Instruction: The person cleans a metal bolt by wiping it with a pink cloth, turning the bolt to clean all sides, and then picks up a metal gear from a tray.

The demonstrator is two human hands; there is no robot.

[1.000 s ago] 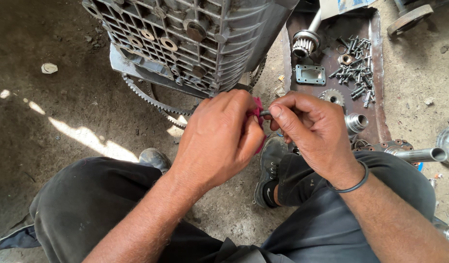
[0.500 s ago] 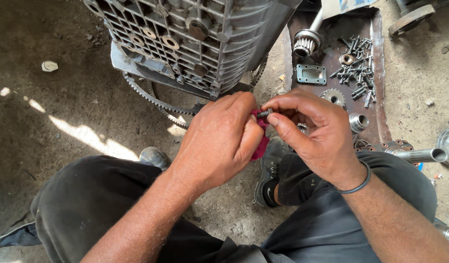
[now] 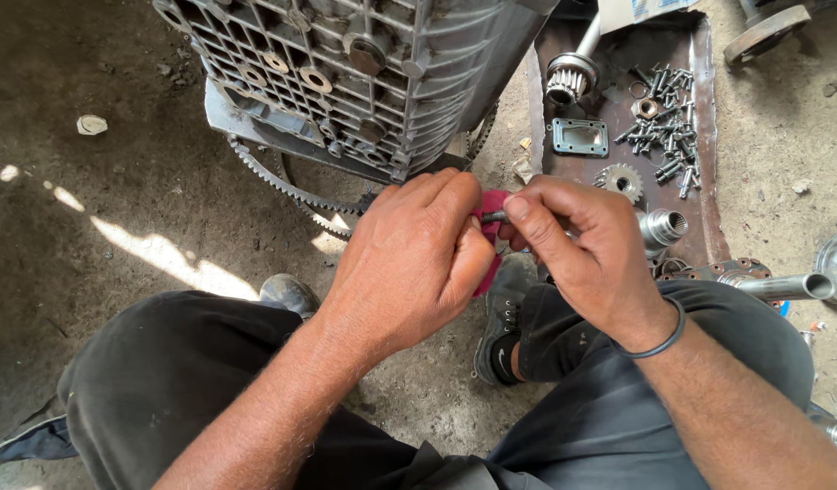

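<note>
My left hand [image 3: 414,263] is closed around a pink-red cloth [image 3: 489,234], which shows between its fingers. My right hand [image 3: 586,249] pinches a small dark bolt [image 3: 493,217] by thumb and forefinger, its tip pressed into the cloth. Both hands meet above my knees, just in front of a large ribbed grey metal gearbox housing [image 3: 364,73] that stands on the ground. Most of the cloth is hidden inside the left hand.
A toothed ring gear [image 3: 282,186] lies under the housing. A rusty metal tray [image 3: 704,136] at the right holds several bolts, a small gear, a rectangular cover plate and a splined shaft. A metal shaft [image 3: 782,286] lies by my right knee. The floor is dirty concrete.
My hands have shifted slightly; the right fingers turned the bolt against the cloth, and more of the pink-red cloth shows beside the left hand now.
</note>
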